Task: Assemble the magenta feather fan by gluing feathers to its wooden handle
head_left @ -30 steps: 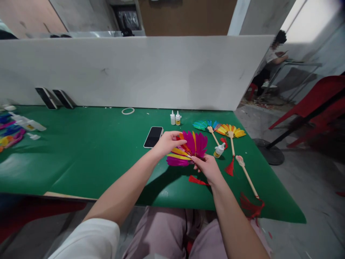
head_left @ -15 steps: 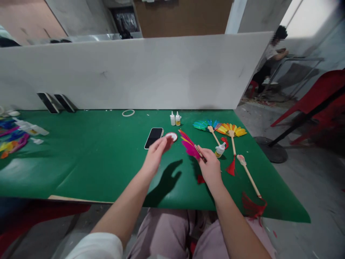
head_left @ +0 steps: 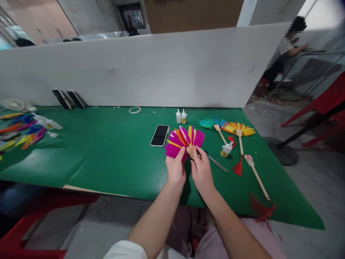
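Note:
A feather fan [head_left: 198, 136] in magenta, orange and yellow is spread out above the table, facing me. My left hand [head_left: 176, 169] pinches its lower left feathers. At the wooden base, my right hand [head_left: 201, 167] grips with thumb and fingers; most of the fan's handle is hidden by the hands. Tweezers [head_left: 218, 164] lie just right of my right hand. Beyond them a small glue bottle [head_left: 226, 149] leans to one side. A wooden fan handle [head_left: 257, 177] with a red tassel lies at the right.
Two finished-looking fans, a blue-green one [head_left: 212, 124] and a yellow one [head_left: 239, 129], lie at the back right. A phone [head_left: 160, 135] and two glue bottles [head_left: 181, 116] are behind the fan. Loose feathers [head_left: 23, 131] are heaped far left. A white partition [head_left: 134, 72] borders the table.
My left hand has moved right and taken hold of the feathers. The fan has turned from edge-on to facing me. The tweezers now show on the table. The view has shifted left.

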The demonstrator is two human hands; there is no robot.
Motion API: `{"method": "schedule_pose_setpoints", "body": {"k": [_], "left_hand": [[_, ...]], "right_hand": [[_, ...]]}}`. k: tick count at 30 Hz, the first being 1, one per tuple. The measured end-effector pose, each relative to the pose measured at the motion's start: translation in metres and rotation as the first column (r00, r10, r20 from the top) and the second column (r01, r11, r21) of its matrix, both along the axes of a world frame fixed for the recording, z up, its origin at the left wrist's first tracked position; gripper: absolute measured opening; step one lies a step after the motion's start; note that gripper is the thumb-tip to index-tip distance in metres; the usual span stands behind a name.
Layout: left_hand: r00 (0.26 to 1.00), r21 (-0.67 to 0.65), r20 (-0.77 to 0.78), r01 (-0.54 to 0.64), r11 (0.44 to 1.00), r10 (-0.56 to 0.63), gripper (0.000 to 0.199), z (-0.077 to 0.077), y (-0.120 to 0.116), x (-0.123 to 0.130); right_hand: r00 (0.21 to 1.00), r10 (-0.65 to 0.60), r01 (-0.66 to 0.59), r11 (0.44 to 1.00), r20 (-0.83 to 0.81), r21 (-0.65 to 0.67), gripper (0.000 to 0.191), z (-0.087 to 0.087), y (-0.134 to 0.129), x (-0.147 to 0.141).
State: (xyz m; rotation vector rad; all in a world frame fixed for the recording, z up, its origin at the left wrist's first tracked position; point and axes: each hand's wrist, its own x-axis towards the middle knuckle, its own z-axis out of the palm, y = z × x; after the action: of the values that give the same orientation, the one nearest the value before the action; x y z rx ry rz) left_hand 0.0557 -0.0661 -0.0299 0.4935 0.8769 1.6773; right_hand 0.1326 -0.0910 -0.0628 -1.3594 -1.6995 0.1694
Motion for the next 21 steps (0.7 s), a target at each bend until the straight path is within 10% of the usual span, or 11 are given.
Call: {"method": "schedule_pose_setpoints", "body": {"k": [7,15,17,21], "left_hand": [[0.998,-0.118,-0.063,0.016,0.993,-0.023,0.033,-0.013,0.022,-0.014],[0.865,-0.133,-0.501,-0.056,0.990,-0.019,0.059,-0.043,0.043,-0.028],[0.727,-0.068,-0.686,-0.036,0.997,-0.020,0.054,-0.047,0.044,-0.035],[0.033,-0.071,-0.996,0.347,0.935,-0.088,0.036,-0.050,0.048,-0.042]], "right_hand": [[0.926,-0.061,-0.041,0.965,-0.372,-0.260,0.047,0.000,-0.002,0.002],[0.995,-0.103,0.089,0.876,-0.004,-0.474,0.019,-0.008,0.006,0.013],[0.985,-0.072,0.138,0.875,0.156,-0.463,0.014,-0.011,0.007,0.012],[0.963,-0.043,0.164,0.880,0.267,-0.447,0.015,-0.015,0.008,0.008]]}}
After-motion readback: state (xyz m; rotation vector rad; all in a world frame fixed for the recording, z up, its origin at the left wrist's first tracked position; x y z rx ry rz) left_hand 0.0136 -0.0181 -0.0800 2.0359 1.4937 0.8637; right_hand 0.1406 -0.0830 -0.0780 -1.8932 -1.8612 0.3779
